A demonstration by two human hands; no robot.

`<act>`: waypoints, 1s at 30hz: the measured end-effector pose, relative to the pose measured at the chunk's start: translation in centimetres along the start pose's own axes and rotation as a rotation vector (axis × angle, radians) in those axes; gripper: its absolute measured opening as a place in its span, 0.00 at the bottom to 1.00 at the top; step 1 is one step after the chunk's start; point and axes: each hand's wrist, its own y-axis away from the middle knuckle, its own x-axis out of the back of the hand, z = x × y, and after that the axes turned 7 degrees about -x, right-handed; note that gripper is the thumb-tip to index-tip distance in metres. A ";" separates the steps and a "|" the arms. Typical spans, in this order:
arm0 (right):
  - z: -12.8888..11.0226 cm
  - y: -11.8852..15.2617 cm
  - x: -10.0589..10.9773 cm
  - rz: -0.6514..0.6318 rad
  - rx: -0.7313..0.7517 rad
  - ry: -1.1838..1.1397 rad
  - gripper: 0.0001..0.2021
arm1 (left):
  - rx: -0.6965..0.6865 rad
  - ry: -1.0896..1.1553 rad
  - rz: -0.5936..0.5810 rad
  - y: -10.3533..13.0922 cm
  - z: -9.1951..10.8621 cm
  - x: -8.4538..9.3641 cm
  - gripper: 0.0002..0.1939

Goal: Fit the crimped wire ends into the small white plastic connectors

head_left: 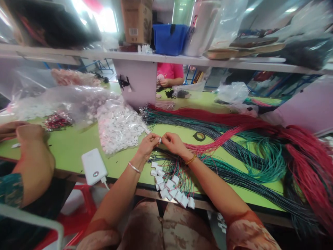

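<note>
My left hand (148, 145) pinches a small white plastic connector (159, 140) between thumb and fingertips. Close against it, my right hand (174, 143) is closed in a pinch; what its fingertips hold is too small to make out. Red wires (205, 147) run off to the right from behind my right wrist. Below my hands, a cluster of white connectors (170, 185) with thin coloured wires lies at the table's front edge. Left of my hands rests a clear plastic bag of white connectors (118, 126).
Long bundles of red wires (260, 121), green wires (270, 158) and black wires (234, 173) cover the right side. A tape roll (199, 136) and a white power bank (94, 166) lie on the green table. A co-worker's arm (35, 156) is at left; another person (170, 73) sits opposite, below a shelf (104, 55).
</note>
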 end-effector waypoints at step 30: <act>1.3 1.3 -2.9 -0.159 -0.195 0.457 0.07 | -0.132 -0.585 -0.664 2.4 2.1 -1.6 0.10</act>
